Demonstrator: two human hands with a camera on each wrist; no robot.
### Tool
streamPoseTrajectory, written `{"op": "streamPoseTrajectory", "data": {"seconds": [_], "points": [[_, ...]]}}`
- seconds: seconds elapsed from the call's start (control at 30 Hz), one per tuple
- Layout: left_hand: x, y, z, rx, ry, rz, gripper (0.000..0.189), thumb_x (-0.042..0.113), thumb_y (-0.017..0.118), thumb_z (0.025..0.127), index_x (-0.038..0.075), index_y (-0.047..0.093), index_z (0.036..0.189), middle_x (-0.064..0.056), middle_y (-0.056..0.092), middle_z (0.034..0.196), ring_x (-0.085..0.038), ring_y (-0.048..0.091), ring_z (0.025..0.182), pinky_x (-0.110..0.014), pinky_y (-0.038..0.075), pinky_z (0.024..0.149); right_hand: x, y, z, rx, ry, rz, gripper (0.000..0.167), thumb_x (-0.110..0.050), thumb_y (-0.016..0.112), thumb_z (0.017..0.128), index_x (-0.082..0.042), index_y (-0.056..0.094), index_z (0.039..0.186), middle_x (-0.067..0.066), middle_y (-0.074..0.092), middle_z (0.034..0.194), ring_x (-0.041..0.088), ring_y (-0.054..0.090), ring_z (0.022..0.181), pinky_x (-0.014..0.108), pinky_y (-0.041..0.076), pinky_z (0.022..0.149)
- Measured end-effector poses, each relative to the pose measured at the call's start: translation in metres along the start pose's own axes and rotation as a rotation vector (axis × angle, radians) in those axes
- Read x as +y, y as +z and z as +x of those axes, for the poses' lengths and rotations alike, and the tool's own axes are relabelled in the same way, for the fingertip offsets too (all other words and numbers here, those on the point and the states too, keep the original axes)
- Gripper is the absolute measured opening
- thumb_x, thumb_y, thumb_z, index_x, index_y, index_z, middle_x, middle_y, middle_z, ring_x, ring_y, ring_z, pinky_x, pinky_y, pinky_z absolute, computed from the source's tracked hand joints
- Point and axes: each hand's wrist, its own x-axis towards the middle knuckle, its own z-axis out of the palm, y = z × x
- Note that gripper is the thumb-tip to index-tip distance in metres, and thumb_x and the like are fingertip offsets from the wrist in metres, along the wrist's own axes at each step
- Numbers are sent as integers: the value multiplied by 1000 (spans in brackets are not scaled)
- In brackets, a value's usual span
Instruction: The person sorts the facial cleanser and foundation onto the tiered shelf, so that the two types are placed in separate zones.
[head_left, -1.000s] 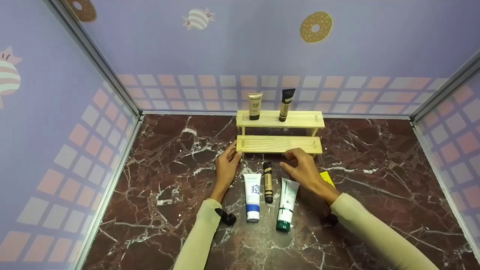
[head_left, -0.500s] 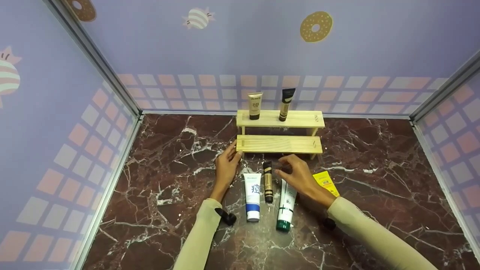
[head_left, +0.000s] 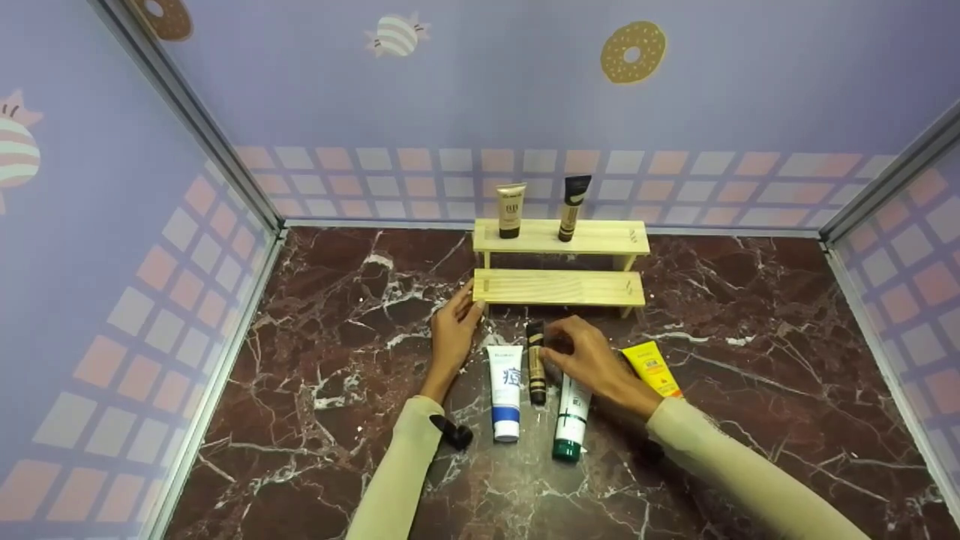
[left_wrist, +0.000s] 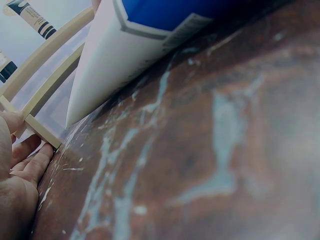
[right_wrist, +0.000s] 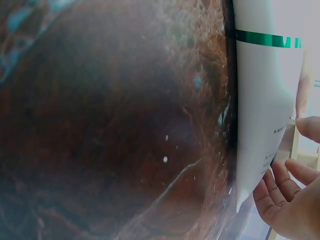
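Note:
At the left end of a two-tier wooden display stand point(head_left: 559, 286), my left hand point(head_left: 452, 334) holds the lower step's corner, thumb at the front and fingers along the side. My right hand point(head_left: 589, 356) is beside a black-and-gold tube point(head_left: 536, 367) lying on the table, thumb and index fingertips apart at its right edge. A white tube with a green cap point(head_left: 571, 420) lies partly under the right hand in the head view. Left of the black-and-gold tube lies a white-and-blue tube point(head_left: 505, 390), which looms large point(left_wrist: 115, 55) in the left wrist view.
On the stand's upper step a beige BB tube point(head_left: 510, 214) and another black-and-gold tube point(head_left: 571, 210) stand upright. A yellow tube point(head_left: 651, 367) lies right of the right hand. Patterned panels point(head_left: 420, 112) border the dark marbled table point(head_left: 337, 360) behind and at both sides.
My right hand has moved left and toward me from the stand's front edge to the black-and-gold tube, uncovering more of the yellow tube. The left hand has stayed at the stand.

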Motion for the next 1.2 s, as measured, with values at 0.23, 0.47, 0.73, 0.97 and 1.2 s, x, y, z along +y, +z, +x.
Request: {"op": "streamPoseTrajectory", "data": {"seconds": [0.23, 0.47, 0.73, 0.97, 1.2], "points": [[1, 0, 2, 2, 20, 9, 51, 12, 75, 107, -1, 62, 154, -23, 73, 137, -35, 73, 127, -45, 60, 109, -2, 6, 1, 9, 22, -36, 37, -17, 89, 95, 5, 75, 121, 20, 74, 115, 36, 70, 107, 53, 61, 99], [1, -1, 1, 0, 10, 12, 51, 12, 75, 107, -1, 62, 155, -22, 73, 139, -34, 73, 129, -44, 59, 110, -5, 14, -1, -9, 52, -24, 47, -15, 90, 93, 6, 71, 131, 20, 73, 120, 37, 69, 113, 55, 58, 105], [1, -1, 1, -4, 7, 1, 52, 12, 74, 107, -3, 61, 155, -24, 73, 138, -34, 72, 129, -44, 59, 110, -8, 17, -1, -15, 52, -30, 54, -21, 90, 94, 5, 69, 136, 18, 73, 119, 36, 67, 111, 56, 57, 103], [2, -1, 1, -5, 4, -9, 51, 11, 74, 107, -3, 60, 155, -24, 73, 138, -34, 72, 130, -44, 59, 111, -9, 21, 0, -14, 54, -34, 58, -18, 90, 92, 8, 67, 138, 20, 72, 120, 37, 66, 112, 56, 57, 103], [0, 0, 1, -3, 9, -8, 51, 10, 75, 106, -1, 62, 154, -23, 73, 138, -34, 73, 129, -44, 59, 110, -12, 22, 2, -41, 117, -40, 64, -20, 90, 93, 7, 63, 144, 19, 71, 123, 35, 65, 113, 54, 60, 101]]}}
